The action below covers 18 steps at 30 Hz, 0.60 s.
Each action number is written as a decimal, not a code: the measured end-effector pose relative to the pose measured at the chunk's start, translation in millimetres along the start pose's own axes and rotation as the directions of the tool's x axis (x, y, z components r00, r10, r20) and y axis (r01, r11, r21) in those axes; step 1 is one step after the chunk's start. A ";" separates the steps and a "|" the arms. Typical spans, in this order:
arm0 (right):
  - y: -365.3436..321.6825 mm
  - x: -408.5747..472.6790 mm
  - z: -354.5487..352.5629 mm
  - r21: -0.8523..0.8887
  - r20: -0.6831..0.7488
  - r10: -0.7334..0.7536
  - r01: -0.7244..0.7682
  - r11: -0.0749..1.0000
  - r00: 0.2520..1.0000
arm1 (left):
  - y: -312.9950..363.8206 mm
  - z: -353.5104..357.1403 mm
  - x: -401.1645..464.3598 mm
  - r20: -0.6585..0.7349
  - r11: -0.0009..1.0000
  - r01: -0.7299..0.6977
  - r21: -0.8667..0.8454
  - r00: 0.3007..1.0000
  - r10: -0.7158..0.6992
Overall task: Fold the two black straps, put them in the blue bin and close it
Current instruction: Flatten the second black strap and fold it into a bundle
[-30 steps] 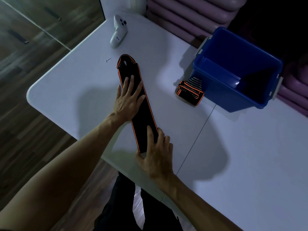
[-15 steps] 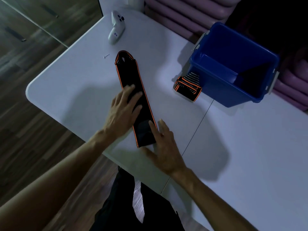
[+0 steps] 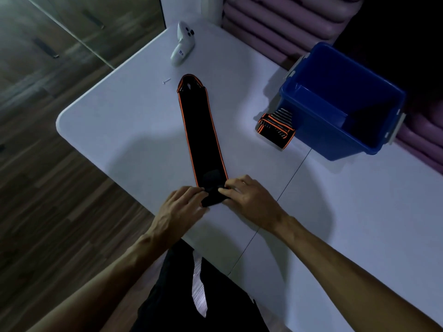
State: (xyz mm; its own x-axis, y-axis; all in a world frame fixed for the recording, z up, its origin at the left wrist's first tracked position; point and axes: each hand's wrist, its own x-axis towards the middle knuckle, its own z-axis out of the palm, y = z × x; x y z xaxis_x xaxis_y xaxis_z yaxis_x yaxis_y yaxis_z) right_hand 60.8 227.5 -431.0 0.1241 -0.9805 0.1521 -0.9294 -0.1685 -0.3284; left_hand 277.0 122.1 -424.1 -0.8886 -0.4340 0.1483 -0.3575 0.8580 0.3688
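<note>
A long black strap with orange edging (image 3: 201,130) lies flat on the white table (image 3: 335,224), running from the far middle toward me. Its near end is turned up into a small roll. My left hand (image 3: 177,209) pinches that roll from the left and my right hand (image 3: 249,197) pinches it from the right. A second black and orange strap (image 3: 275,130), folded into a small bundle, rests against the front of the blue bin (image 3: 321,137). The bin stands open at the right with no lid visible.
A white handheld controller (image 3: 183,44) lies at the far edge of the table, with a small screw (image 3: 166,81) near it. The rounded table corner is at the left, over a wooden floor. Purple cushions sit behind the bin.
Both hands have slid back along the strap to its near end and taken hold of it. That end is now curled up off the table.
</note>
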 end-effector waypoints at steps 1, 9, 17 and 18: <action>0.9 1.7 -0.2 0.004 -0.006 -0.008 0.008 1.000 1.000 | 0.8 -0.5 0.7 0.015 1.000 0.018 0.012 1.000 -0.019; 3.1 28.4 -16.0 0.198 0.100 0.138 -0.155 0.968 0.985 | 2.0 -15.5 25.7 0.081 0.939 0.279 -0.201 0.960 -0.268; -0.4 51.3 -16.3 0.357 0.182 0.348 -0.392 0.848 0.920 | -0.9 -22.5 53.8 0.146 0.766 0.560 -0.317 0.826 -0.544; -3.7 50.0 -16.7 0.363 0.151 0.370 -0.399 0.842 0.917 | 1.0 -21.8 53.9 0.127 0.760 0.568 -0.316 0.819 -0.560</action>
State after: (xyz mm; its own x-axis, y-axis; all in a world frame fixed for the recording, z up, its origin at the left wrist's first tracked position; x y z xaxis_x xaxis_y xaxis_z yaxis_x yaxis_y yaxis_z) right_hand 64.6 180.8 -406.7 -0.1773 -0.9765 -0.1225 -0.7057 0.2129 -0.6757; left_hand 235.0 93.5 -395.8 -0.5642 -0.8006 -0.2018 -0.6860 0.3186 0.6541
